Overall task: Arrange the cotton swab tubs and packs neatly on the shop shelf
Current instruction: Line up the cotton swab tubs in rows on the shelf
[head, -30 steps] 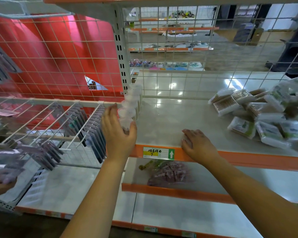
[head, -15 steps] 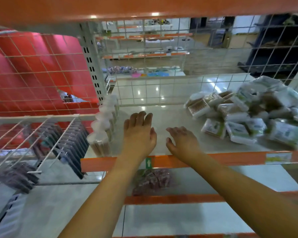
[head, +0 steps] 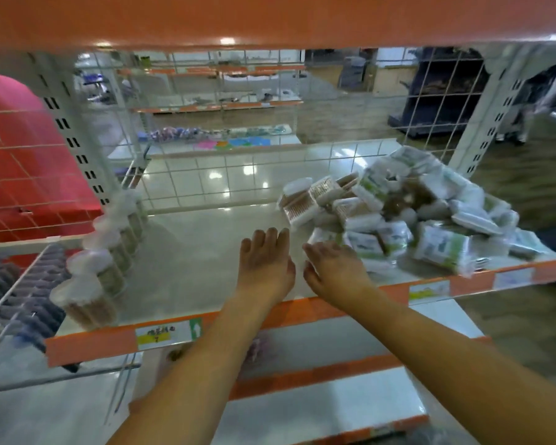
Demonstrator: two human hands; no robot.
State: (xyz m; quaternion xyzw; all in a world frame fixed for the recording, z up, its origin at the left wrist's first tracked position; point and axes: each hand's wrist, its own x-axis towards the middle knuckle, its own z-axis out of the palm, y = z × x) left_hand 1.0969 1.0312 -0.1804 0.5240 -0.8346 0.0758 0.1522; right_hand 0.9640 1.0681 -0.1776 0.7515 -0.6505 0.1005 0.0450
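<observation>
A row of round clear cotton swab tubs (head: 90,293) with white lids runs front to back along the left edge of the white shelf (head: 187,261). On the right of the shelf lies a loose heap of cotton swab packs (head: 408,220), some in green-and-white wrappers. My left hand (head: 265,264) hovers over the shelf's middle, fingers straight, holding nothing. Beside it my right hand (head: 334,268) reaches toward the nearest packs (head: 363,244), fingers relaxed and empty, just short of them.
An orange upper shelf edge (head: 270,20) hangs close overhead. A wire mesh back panel (head: 238,175) closes the shelf's rear. Hooks with dark packets (head: 23,290) stand to the left. An orange price rail (head: 161,335) marks the front edge; lower shelves lie beneath.
My left hand let go of the front tub at the left row and moved right. Both hands travelled right toward the heap of packs, and the view shifted right.
</observation>
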